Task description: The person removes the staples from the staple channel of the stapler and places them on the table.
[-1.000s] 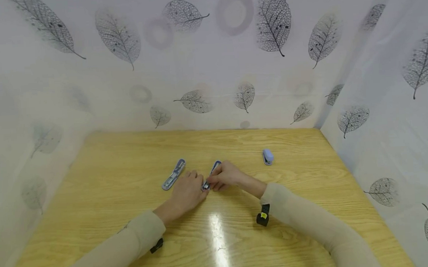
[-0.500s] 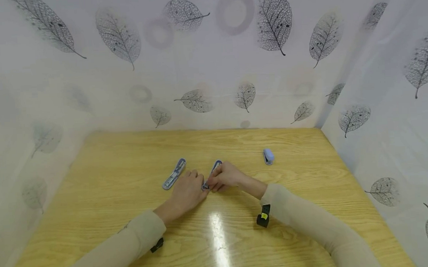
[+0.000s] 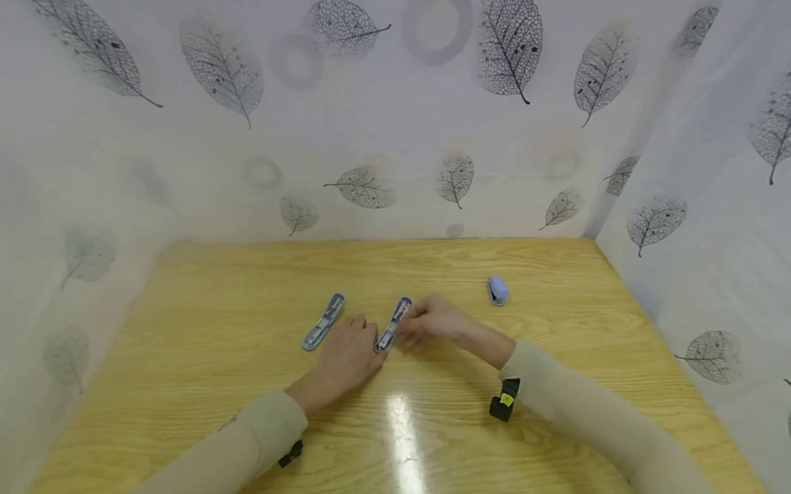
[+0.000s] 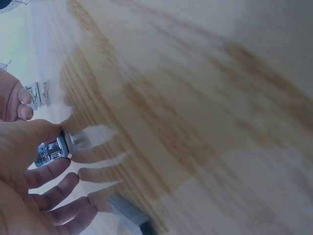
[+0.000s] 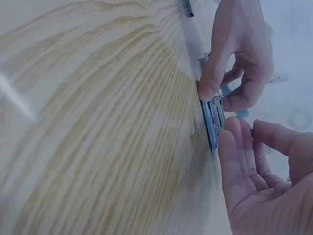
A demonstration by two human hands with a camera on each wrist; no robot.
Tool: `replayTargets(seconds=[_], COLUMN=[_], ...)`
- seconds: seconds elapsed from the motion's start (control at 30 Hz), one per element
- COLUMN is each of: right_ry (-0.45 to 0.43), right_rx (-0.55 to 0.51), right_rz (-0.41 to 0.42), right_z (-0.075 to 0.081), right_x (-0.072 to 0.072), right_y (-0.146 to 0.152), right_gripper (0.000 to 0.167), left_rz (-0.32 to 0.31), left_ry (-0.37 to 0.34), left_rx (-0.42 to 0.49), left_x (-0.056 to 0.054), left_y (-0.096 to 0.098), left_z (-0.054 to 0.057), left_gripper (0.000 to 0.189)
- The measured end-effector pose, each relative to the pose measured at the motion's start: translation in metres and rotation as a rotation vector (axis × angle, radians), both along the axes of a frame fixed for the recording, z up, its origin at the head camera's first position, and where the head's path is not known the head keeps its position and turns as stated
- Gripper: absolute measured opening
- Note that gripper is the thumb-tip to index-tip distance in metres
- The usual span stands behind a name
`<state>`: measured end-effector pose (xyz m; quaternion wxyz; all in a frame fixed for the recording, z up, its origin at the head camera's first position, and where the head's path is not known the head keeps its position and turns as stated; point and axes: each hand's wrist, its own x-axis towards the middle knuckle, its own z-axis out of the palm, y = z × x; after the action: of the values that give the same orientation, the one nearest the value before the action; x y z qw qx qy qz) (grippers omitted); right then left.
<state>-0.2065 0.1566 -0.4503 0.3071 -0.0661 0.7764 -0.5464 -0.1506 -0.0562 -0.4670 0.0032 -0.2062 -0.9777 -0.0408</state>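
An opened-out blue mini stapler (image 3: 388, 336) lies slanted on the table between my two hands, its metal insides facing up. My left hand (image 3: 349, 352) grips its near end, thumb on one side and index finger on the other, as the left wrist view shows. Just right of the stapler is my right hand (image 3: 433, 321). In the right wrist view, its thumb and fingertips pinch a small dark piece (image 5: 253, 132), mostly hidden by the fingers. A second opened-out mini stapler (image 3: 323, 322) lies to the left of my left hand.
A folded blue-lilac mini stapler (image 3: 498, 290) stands at the back right of the wooden table (image 3: 236, 285). Leaf-patterned curtains (image 3: 389, 128) enclose the table at the back and sides. Both wrists carry black cameras (image 3: 502, 408).
My right hand has drawn back to the right from the middle stapler, uncovering more of its length. The left hand stays in place on the near end.
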Motion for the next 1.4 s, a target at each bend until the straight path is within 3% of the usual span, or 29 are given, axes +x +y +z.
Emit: replayTargets(seconds=[0.33,0.63,0.87,1.17,1.4], right_ry=[-0.052,-0.11,-0.155,-0.168,-0.112], right_rx=[-0.005,0.007,0.01,-0.006,0.0], right_rz=[-0.002,0.04,0.066,0.058,0.077], right_z=[0.004,-0.004,-0.012,-0.012,-0.004], right_x=[0.014,0.031,0.041,0.043,0.035], right_y=[0.018,0.011,0.002,0.002,0.022], right_gripper=[0.023,0.022,0.018,0.019,0.03], left_rz=[-0.015,-0.002,-0.009,-0.009,0.002], left_ry=[0.016,-0.011,0.014,0.019,-0.006], left_rx=[0.014,0.012,0.008,0.005,-0.005], left_x=[0.001,0.002,0.002,0.003,0.002], left_y=[-0.001,-0.001,-0.001,-0.001,-0.001], left_z=[0.001,0.003,0.003,0.003,0.002], left_gripper=[0.04,0.04,0.038,0.039,0.04])
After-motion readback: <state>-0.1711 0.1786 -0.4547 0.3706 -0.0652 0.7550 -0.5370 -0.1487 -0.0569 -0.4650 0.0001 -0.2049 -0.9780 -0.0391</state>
